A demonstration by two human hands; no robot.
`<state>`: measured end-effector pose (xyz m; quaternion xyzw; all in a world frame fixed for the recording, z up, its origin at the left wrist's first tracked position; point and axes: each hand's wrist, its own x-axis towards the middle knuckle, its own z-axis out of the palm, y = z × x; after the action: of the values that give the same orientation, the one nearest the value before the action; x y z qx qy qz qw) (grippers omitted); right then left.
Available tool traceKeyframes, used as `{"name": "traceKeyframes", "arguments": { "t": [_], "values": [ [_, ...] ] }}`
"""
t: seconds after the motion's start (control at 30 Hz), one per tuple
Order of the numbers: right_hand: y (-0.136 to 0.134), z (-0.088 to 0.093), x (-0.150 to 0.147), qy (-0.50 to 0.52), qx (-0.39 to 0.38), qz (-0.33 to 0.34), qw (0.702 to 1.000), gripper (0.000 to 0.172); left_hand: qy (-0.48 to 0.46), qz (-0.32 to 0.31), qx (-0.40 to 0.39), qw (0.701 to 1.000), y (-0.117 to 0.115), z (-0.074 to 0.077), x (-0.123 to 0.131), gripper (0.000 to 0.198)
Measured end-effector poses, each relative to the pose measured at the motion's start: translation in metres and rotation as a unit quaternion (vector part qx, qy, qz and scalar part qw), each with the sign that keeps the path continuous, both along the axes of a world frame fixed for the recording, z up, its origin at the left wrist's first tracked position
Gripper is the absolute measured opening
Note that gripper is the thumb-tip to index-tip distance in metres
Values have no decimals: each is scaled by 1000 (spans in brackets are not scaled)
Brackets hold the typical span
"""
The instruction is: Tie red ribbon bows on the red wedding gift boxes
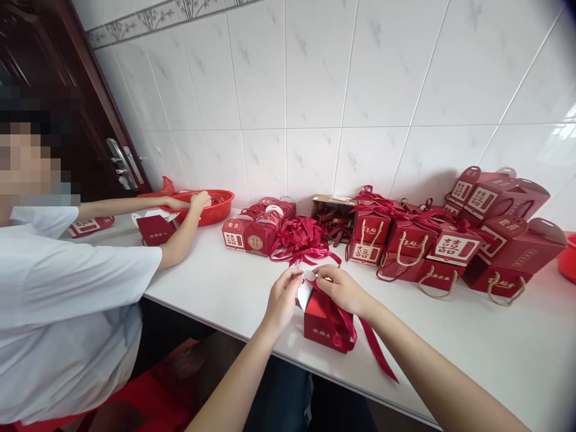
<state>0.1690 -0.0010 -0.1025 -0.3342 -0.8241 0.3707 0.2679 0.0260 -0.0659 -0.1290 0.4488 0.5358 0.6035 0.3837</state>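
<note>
Work at the white desk [256, 294], seen from beside it. A small red box [319, 327] stands upright near the front edge, between the person's two hands. Left hand [283, 294]: fingers and thumb pinch the top edge of the box's pale flap [305, 294]. Right hand [344, 289]: fingers curl over the top, beside a dark red ribbon [342, 324] – whether they grip ribbon or flap, I cannot tell.

Progress, as judged: about midway on this box. Done – walls folded up, ribbon draped down one side. Left – the top is not closed, and the ribbon looks untied, one tail trailing across the desk. Contents not visible.

Wider count: boxes with rope handles [411, 243] stand stacked at right, tops shut, ribbons lying over several; these look finished or nearly so. More closed boxes [252, 234] sit at left of a heap of loose ribbon [302, 233], so material for others remains.

Further left, a co-worker's hand [201, 201] reaches into a red basin [222, 211]; contents too small to identify. An open box [156, 230] stands by that arm, flaps up, evidently unfinished.
</note>
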Motion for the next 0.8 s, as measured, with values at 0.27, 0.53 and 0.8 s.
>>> {"name": "traceKeyframes", "arguments": {
  "t": [0.27, 0.53, 0.8],
  "values": [
    [-1, 0, 4, 11, 5, 29, 1000, 27, 22, -27, -3, 999, 0, 3, -5, 23],
    [-7, 7, 4, -14, 32, 50, 998, 23, 85, -86, -4, 993, -1, 4, -4, 33],
    [-3, 13, 52, 74, 90, -125, 985, 31, 270, 23, -65, 960, 0, -15, -48, 21]
  ]
}}
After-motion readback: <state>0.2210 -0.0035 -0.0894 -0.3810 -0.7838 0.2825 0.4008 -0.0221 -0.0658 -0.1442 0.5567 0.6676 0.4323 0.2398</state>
